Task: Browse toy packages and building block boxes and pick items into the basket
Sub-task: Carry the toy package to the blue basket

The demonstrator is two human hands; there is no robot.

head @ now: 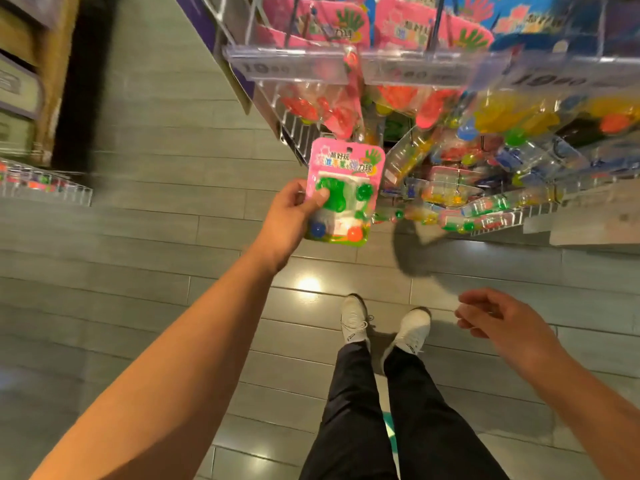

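The left hand point(291, 211) is gripping a pink toy package point(344, 192) by its left edge, thumb pressing on the clear blister, the card's long axis running upright away from the wrist. The package is hanging just right of that hand, below the display rack point(450, 64). Further right, the right hand point(498, 320) is hovering loosely open, holding nothing; no basket is showing

Grey plank floor point(145, 258); white shoes point(353, 318) on it. Display rack point(408, 64) hung with toy packs point(318, 26).
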